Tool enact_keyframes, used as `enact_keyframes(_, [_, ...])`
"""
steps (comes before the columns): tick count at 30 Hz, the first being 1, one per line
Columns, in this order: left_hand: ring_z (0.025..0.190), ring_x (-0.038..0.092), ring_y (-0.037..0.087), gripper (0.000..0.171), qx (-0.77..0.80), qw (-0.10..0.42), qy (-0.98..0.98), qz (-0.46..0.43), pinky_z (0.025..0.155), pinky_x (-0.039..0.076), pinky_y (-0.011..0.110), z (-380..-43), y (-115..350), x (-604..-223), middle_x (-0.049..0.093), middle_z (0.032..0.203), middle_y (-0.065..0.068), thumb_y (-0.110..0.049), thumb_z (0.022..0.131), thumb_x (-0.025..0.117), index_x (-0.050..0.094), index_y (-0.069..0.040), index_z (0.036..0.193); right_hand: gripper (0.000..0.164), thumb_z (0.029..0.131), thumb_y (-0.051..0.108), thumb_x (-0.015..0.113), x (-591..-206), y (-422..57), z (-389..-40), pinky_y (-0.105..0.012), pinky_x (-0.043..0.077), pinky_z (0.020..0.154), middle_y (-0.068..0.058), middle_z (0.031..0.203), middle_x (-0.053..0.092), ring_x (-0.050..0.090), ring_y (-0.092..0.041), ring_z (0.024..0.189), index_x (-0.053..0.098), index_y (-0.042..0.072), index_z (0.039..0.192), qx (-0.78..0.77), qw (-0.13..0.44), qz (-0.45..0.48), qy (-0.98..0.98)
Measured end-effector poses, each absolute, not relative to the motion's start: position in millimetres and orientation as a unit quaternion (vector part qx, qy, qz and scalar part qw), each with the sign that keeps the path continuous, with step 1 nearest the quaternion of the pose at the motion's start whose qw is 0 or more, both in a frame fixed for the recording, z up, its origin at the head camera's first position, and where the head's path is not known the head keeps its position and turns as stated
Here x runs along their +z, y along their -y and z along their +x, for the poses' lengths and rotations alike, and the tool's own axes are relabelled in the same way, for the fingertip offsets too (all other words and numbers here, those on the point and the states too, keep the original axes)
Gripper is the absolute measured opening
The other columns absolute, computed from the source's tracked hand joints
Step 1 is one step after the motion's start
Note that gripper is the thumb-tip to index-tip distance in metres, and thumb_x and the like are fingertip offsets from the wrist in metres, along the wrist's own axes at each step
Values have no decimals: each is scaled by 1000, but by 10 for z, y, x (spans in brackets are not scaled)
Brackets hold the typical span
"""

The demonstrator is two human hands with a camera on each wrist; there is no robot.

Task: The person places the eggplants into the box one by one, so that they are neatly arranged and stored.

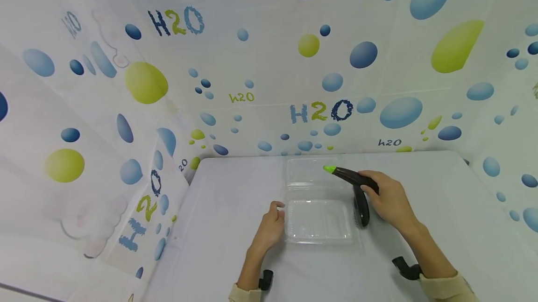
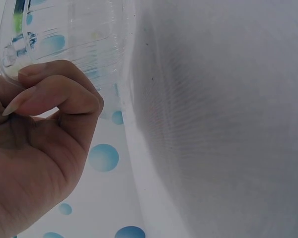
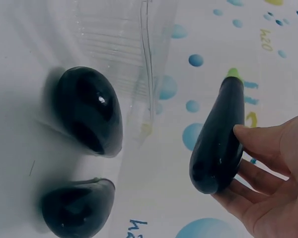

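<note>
My right hand (image 1: 388,199) grips a glossy, near-black eggplant (image 3: 218,139) with a bright green tip, raised over the right side of a clear plastic clamshell box (image 1: 319,241). Thumb and fingers hold it by its thick end, and its tip points left. The box lies unfolded, lid on the far side. At its left edge my left hand (image 1: 269,229) pinches the rim with curled fingers (image 2: 59,96). Beside the box's right edge another dark eggplant (image 1: 361,208) lies on the table. A further dark, rounded eggplant (image 3: 79,208) shows below it in the right wrist view.
The white table (image 1: 227,199) reaches back to a wall sheet (image 1: 269,59) printed with blue and green drops and H2O lettering. More of this sheet hangs along the left and right sides. Black straps (image 1: 405,269) sit around both wrists.
</note>
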State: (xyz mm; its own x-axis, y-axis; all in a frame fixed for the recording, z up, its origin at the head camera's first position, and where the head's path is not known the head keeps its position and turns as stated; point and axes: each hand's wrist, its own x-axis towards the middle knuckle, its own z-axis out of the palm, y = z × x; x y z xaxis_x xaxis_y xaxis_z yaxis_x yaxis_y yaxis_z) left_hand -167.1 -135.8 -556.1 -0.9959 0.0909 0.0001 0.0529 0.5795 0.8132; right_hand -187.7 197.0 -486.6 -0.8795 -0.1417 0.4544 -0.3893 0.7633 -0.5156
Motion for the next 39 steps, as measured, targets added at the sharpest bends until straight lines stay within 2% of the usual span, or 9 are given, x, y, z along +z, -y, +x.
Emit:
enact_keyframes(9, [72, 56, 20, 31, 458, 31, -888, 35, 62, 46, 36, -1668, 1346, -5544, 67, 102, 18, -13, 111, 40, 51, 3, 135, 37, 96, 5, 73, -4842, -1915, -1932, -61, 51, 95, -21, 128, 69, 65, -43, 117, 66, 3, 133, 307, 172, 170, 920])
enact_keyframes(25, [66, 52, 18, 31, 453, 31, -891, 33, 60, 45, 34, -1671, 1349, -5543, 64, 89, 13, -12, 111, 39, 51, 3, 136, 36, 97, 5, 72, -4776, -1733, -1979, -59, 50, 98, -20, 133, 67, 64, -42, 120, 67, 2, 133, 300, 117, 193, 927])
enact_keyframes(39, [69, 55, 19, 31, 452, 27, -891, 35, 60, 45, 35, -1667, 1341, -5539, 66, 94, 16, -11, 111, 41, 51, 4, 136, 34, 98, 9, 73, -4808, -1530, -2024, -58, 50, 99, -15, 132, 69, 65, -39, 121, 70, 8, 131, 296, 90, 196, 931])
